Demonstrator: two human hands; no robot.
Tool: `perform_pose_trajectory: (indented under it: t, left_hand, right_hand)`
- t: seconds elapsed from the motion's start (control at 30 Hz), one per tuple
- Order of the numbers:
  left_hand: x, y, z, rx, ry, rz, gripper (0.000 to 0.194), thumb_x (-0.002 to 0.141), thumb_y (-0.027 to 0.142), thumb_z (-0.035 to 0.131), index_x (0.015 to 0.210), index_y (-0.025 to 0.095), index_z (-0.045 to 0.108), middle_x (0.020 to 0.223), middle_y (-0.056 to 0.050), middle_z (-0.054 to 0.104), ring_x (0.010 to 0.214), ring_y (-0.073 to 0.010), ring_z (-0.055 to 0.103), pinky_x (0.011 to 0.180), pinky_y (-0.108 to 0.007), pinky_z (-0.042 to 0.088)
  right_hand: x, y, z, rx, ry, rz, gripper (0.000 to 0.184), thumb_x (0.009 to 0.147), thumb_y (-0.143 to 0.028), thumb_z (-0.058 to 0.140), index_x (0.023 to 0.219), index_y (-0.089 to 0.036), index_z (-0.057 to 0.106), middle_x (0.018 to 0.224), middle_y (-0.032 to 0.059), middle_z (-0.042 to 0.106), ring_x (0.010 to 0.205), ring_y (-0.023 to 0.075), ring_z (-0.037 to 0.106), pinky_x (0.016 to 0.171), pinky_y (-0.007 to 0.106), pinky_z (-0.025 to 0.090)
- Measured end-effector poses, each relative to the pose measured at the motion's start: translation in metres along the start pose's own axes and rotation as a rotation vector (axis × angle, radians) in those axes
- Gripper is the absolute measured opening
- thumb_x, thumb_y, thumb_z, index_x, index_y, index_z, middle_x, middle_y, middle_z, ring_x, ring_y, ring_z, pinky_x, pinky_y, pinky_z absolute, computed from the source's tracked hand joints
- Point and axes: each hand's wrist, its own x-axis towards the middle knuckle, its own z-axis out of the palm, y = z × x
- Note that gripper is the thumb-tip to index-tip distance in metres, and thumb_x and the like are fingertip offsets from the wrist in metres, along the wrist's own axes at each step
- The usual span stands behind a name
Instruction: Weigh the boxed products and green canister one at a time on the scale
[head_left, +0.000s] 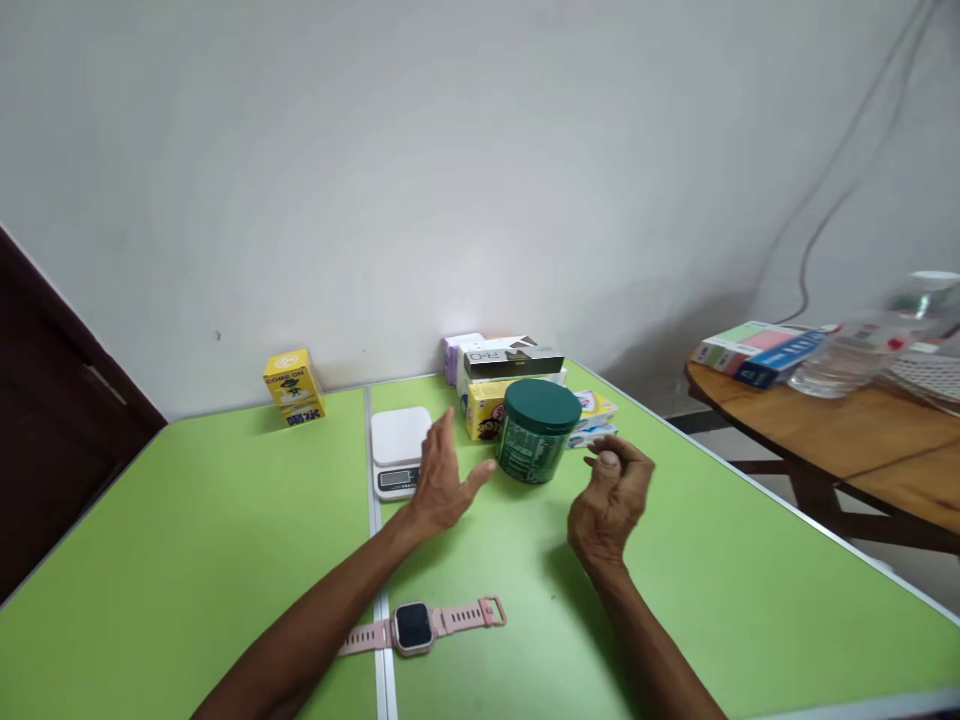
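Observation:
A green lidded tub (pixel 537 432) stands upright on the green table, between my two hands and a little beyond them. My left hand (pixel 441 480) is open left of the tub, thumb apart from the fingers, overlapping the right side of a white kitchen scale (pixel 401 437) in view. To the right of the tub, my right hand (pixel 611 495) hovers with its fingers curved and apart, holding nothing. Neither hand touches the tub. Nearer to me lies a pink-strapped smartwatch (pixel 413 627), partly behind my left forearm.
Several boxes, among them a black-and-white one (pixel 514 360), are grouped behind the tub. A yellow box (pixel 294 387) stands at the back left by the wall. On the right, a wooden table (pixel 795 430) bears boxes (pixel 757 350) and a clear plastic container (pixel 840 360).

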Motion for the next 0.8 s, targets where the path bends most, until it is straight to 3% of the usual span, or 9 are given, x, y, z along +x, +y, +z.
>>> perform_pose_trajectory:
  t: [0.1, 0.2, 0.33, 0.43, 0.53, 0.63, 0.8]
  left_hand:
    - [0.013, 0.005, 0.039, -0.103, -0.150, -0.102, 0.100, 0.082, 0.056, 0.079, 0.161, 0.017, 0.031, 0.161, -0.024, 0.042, 0.154, -0.0414, 0.037, 0.128, -0.059, 0.030]
    - [0.028, 0.005, 0.066, -0.143, -0.197, -0.178, 0.104, 0.074, 0.051, 0.085, 0.158, 0.015, 0.034, 0.159, -0.026, 0.043, 0.154, -0.0418, 0.038, 0.127, -0.057, 0.032]
    - [0.040, 0.007, 0.089, -0.105, -0.111, -0.263, 0.102, 0.062, 0.041, 0.093, 0.146, 0.015, 0.042, 0.149, -0.025, 0.052, 0.146, -0.0423, 0.046, 0.121, -0.056, 0.038]
    - [0.038, 0.012, 0.092, -0.098, -0.045, -0.305, 0.100, 0.055, 0.040, 0.098, 0.138, 0.018, 0.046, 0.143, -0.023, 0.057, 0.138, -0.0423, 0.053, 0.112, -0.056, 0.045]
    - [0.031, 0.018, 0.074, -0.087, -0.016, -0.252, 0.093, 0.057, 0.044, 0.097, 0.133, 0.020, 0.049, 0.138, -0.020, 0.060, 0.130, -0.0400, 0.059, 0.107, -0.055, 0.049]
    - [0.027, 0.018, 0.034, -0.040, 0.033, -0.175, 0.089, 0.059, 0.045, 0.097, 0.132, 0.023, 0.051, 0.134, -0.016, 0.063, 0.128, -0.0376, 0.061, 0.105, -0.052, 0.051]
    - [0.029, -0.005, -0.044, 0.027, 0.157, -0.150, 0.087, 0.061, 0.048, 0.095, 0.131, 0.021, 0.052, 0.129, -0.013, 0.066, 0.120, -0.0340, 0.064, 0.099, -0.048, 0.053]
  right_hand:
    - [0.001, 0.014, 0.010, -0.013, -0.102, 0.103, 0.059, 0.102, -0.066, 0.035, 0.121, -0.019, 0.064, 0.120, 0.0149, 0.067, 0.114, 0.0302, 0.062, 0.103, 0.052, 0.048]
    - [0.002, 0.028, 0.021, -0.002, -0.233, 0.157, 0.072, 0.098, -0.074, 0.032, 0.127, -0.017, 0.066, 0.131, 0.0191, 0.066, 0.127, 0.0333, 0.058, 0.114, 0.056, 0.040]
    - [0.003, 0.034, 0.024, 0.070, -0.301, 0.234, 0.082, 0.097, -0.077, 0.030, 0.137, -0.015, 0.063, 0.146, 0.0199, 0.061, 0.139, 0.0332, 0.052, 0.122, 0.054, 0.034]
    - [0.002, 0.027, 0.017, 0.078, -0.316, 0.221, 0.082, 0.097, -0.078, 0.031, 0.136, -0.014, 0.066, 0.143, 0.0193, 0.064, 0.138, 0.0331, 0.054, 0.122, 0.054, 0.035]
    - [-0.005, 0.011, 0.012, 0.084, -0.345, 0.150, 0.077, 0.099, -0.074, 0.035, 0.138, -0.015, 0.065, 0.144, 0.0180, 0.063, 0.139, 0.0324, 0.054, 0.122, 0.053, 0.035]
    - [-0.017, -0.011, 0.021, 0.135, -0.388, 0.079, 0.069, 0.102, -0.068, 0.038, 0.142, -0.018, 0.063, 0.147, 0.0159, 0.062, 0.140, 0.0315, 0.053, 0.121, 0.054, 0.037]
    - [-0.035, -0.050, 0.072, 0.252, -0.600, 0.017, 0.064, 0.104, -0.064, 0.039, 0.142, -0.021, 0.065, 0.144, 0.0147, 0.066, 0.136, 0.0312, 0.057, 0.119, 0.053, 0.042]
